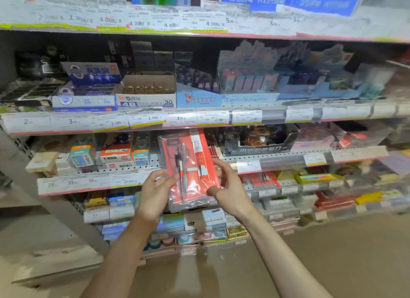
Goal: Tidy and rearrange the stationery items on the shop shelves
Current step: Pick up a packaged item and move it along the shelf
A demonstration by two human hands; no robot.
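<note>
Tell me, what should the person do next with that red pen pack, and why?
Probably ease the red pen pack back into the bare gap on the shelf behind it. Both the left hand and right hand hold it upright just before that gap.

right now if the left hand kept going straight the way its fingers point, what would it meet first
The left hand already holds the red pen pack by its left edge. Its fingers point up and right, so past the pack it would likely reach the perforated shelf behind, by the M&G boxes. Depth is unclear.
</note>
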